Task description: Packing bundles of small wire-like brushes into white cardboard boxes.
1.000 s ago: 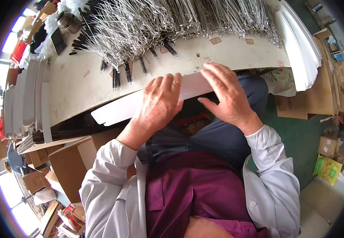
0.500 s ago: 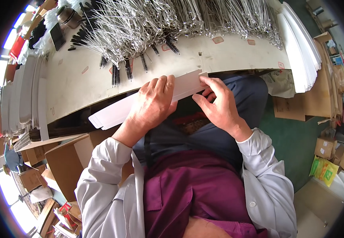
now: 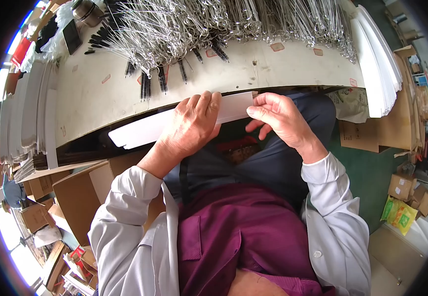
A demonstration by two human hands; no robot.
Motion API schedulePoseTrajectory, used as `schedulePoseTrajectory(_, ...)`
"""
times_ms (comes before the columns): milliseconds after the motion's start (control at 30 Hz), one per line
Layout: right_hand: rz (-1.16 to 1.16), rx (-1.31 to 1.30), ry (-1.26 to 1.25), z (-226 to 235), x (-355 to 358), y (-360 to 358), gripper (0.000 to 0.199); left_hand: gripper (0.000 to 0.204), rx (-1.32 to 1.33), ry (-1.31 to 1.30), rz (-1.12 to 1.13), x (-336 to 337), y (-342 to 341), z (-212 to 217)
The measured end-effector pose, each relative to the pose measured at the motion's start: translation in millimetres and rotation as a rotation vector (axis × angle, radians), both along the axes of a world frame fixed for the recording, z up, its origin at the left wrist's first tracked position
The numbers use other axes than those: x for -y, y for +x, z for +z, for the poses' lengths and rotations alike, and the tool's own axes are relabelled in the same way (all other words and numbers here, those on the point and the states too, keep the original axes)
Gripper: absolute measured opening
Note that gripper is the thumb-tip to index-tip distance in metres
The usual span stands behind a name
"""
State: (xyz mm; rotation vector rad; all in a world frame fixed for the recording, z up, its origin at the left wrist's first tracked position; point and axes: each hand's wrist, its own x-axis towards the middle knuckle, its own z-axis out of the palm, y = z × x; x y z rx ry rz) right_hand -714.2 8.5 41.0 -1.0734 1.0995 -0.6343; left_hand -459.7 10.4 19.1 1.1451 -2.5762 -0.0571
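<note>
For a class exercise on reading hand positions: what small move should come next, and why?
Probably, the right hand should press its thumb inward at the right end of the long white card piece: the left hand clasps it near the middle, and the right thumb lies at that end's edge.

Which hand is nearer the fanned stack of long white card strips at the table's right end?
Right. The right hand, at the right end of a long white card piece, lies left of the stack; the left hand, gripping the piece's middle, is farther left.
</note>
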Motion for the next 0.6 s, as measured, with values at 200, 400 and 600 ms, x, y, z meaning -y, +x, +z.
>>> schedulePoseTrajectory(200, 0.0, 0.126, 0.212, 1, 7, -5, 0.035, 0.068, -0.055, 0.002, -0.018, -1, -1, -3)
schedulePoseTrajectory(400, -0.023, 0.228, 0.32, 3, 13, -8, 0.03, 0.066, -0.107, 0.022, -0.013, -4, -2, 1)
schedulePoseTrajectory(600, -0.059, 0.243, 0.336, 5, 11, -8, 0.028, 0.064, -0.145, 0.074, -0.004, -6, 1, 10)
